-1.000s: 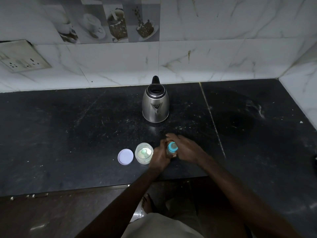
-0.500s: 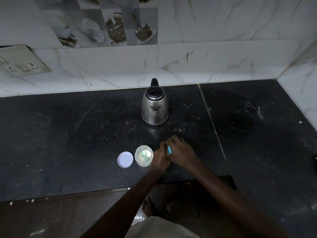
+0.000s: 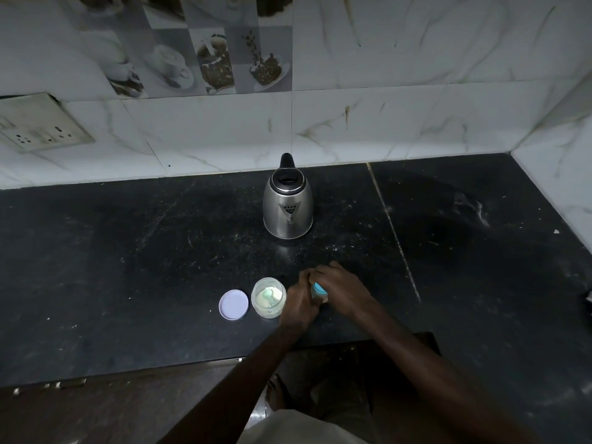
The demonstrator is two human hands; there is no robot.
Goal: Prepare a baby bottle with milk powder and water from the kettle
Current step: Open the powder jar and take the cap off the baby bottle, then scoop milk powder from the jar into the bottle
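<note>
A small baby bottle with a blue top [image 3: 317, 288] stands on the black counter [image 3: 128, 267] near its front edge, mostly hidden by my hands. My left hand [image 3: 299, 304] grips the bottle's body from the left. My right hand [image 3: 341, 285] wraps over its blue top from the right. Just left of them stands an open jar of milk powder [image 3: 268, 298] with a pale green scoop inside. Its round white lid [image 3: 233, 305] lies flat beside it. A steel kettle [image 3: 287, 205] with a black handle stands further back, spout towards me.
A tiled wall runs behind the counter, with a socket plate [image 3: 38, 126] at the left. A side wall [image 3: 563, 161] closes the right end. The counter's front edge [image 3: 160, 368] lies just below my hands.
My right hand has closed further over the bottle's blue top, hiding most of it. The bottle, jar, lid and kettle stay in place; the view has shifted slightly.
</note>
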